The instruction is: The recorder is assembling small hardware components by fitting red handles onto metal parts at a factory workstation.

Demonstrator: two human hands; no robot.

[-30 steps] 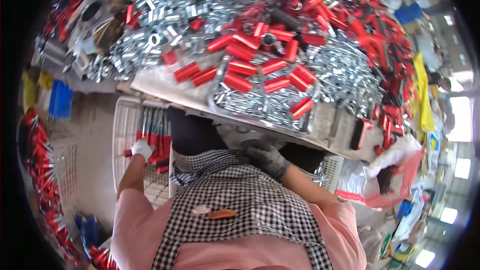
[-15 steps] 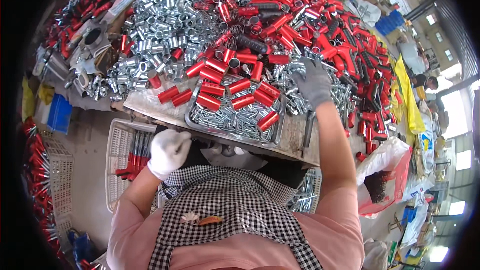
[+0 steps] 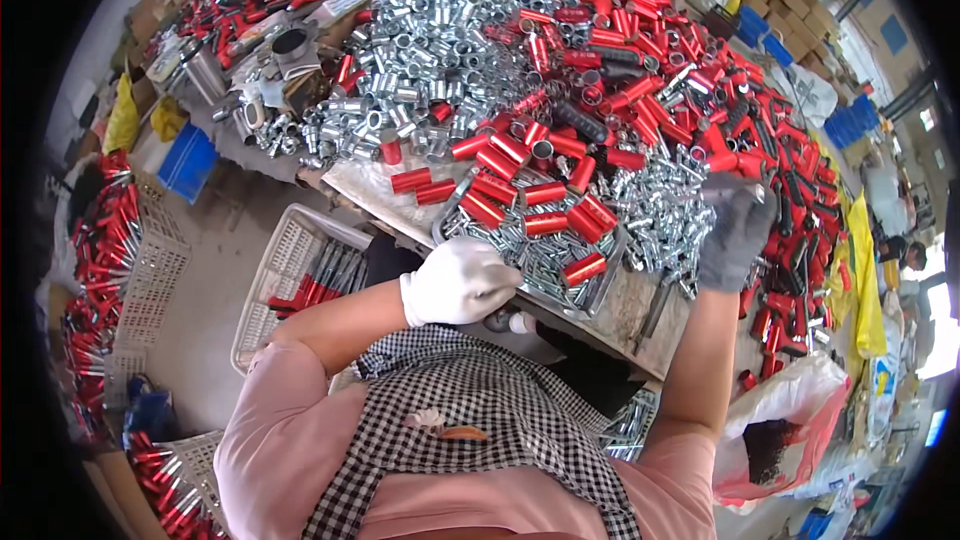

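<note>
While your left hand [image 3: 458, 280] in its white glove rests at the near rim of the tray [image 3: 610, 275], its fingers curl over that edge and seem to grip it; how tightly, you cannot tell. Your right hand [image 3: 735, 235], grey-gloved, sits beyond the tray's far corner with fingers closed around a small silver part [image 3: 715, 193] lifted just above the pile.

Judge the tray as heavy: it is metal, loaded with red tubes [image 3: 545, 223] and loose silver fittings [image 3: 520, 260]. It is stiff, so a hold on the rim will carry it, but the load is round, smooth and free to roll, so any tilt would likely spill tubes toward your fingers. Take it at two opposite rims rather than one. Single tubes look light and rigid; pinch them mid-length.

Room is tight. Just past your left fingertips the table [image 3: 625, 315] edge drops to a white basket [image 3: 290, 260] below. Beyond your right fingers the heap of red and silver parts crowds close, leaving open space only on the bare strip of table between your hands.
</note>
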